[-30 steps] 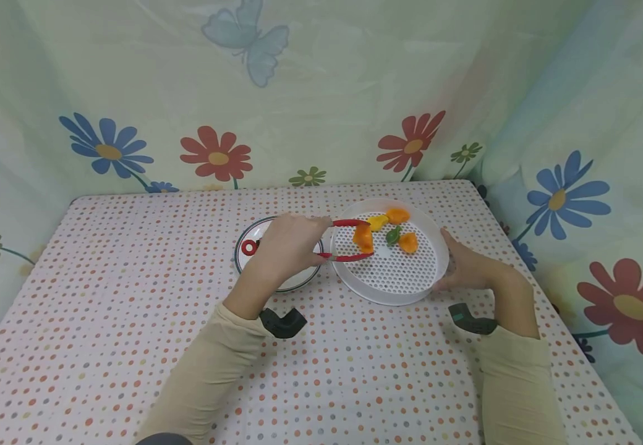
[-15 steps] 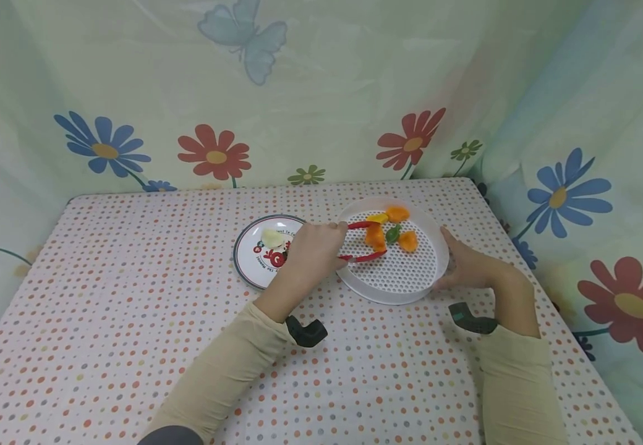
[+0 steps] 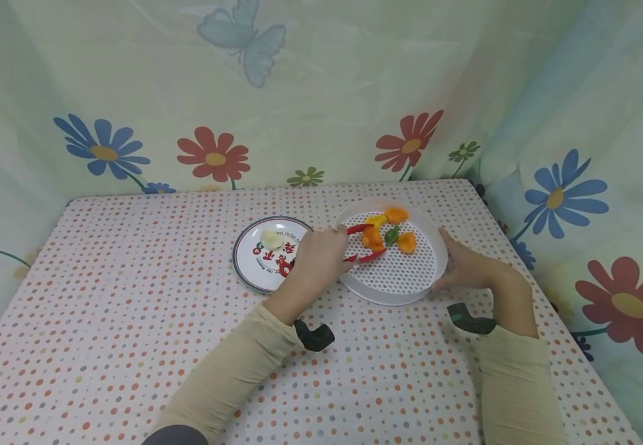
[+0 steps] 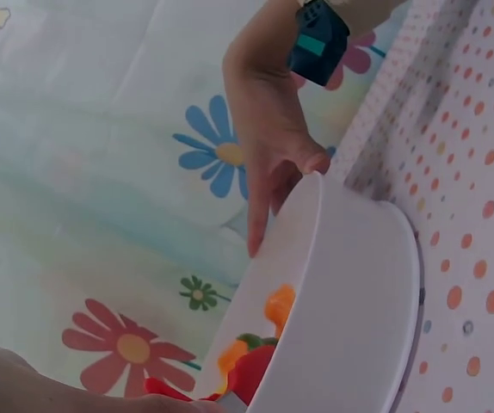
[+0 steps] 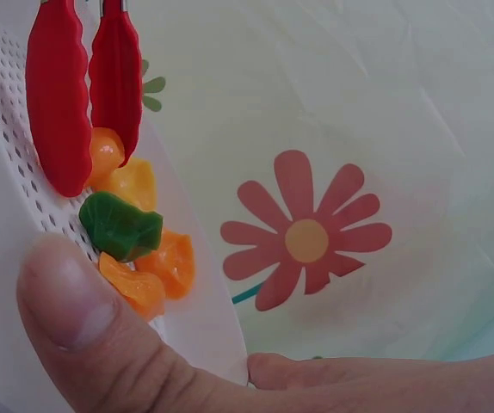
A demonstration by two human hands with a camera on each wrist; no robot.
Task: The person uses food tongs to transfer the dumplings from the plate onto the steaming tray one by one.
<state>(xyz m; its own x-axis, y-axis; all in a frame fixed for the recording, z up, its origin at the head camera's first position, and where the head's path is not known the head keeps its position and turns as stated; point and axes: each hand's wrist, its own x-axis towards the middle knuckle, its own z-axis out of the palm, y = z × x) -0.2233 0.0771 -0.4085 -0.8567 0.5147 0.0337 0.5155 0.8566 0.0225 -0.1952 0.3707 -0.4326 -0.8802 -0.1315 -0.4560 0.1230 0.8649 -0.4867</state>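
My left hand (image 3: pixel 320 256) grips a pair of tongs with red scalloped tips (image 5: pixel 58 103), held over a white round sieve (image 3: pixel 389 298). An orange lumpy piece (image 3: pixel 372 240) lies between the spread tips, low over the perforated base. Whether both tips touch it I cannot tell. Beside it in the sieve sit a yellow piece (image 3: pixel 376 220), a green piece (image 5: pixel 121 225) and two more orange pieces. My right hand (image 3: pixel 466 264) holds the sieve's right side, thumb (image 5: pixel 66 297) at the rim and fingers outside. The tongs' handles are hidden by my left hand.
Left of the sieve stands a white plate (image 3: pixel 250 269) with a dark rim, red print and a pale lumpy piece (image 3: pixel 271 240) on it. My left forearm crosses its front edge. A dotted cloth covers the table (image 3: pixel 132 321); a flowered curtain (image 3: pixel 310 93) hangs behind.
My left hand has moved right with the tongs, bringing the orange piece deeper and lower into the sieve beside the yellow and green ones. More of the plate shows. The right hand stays put.
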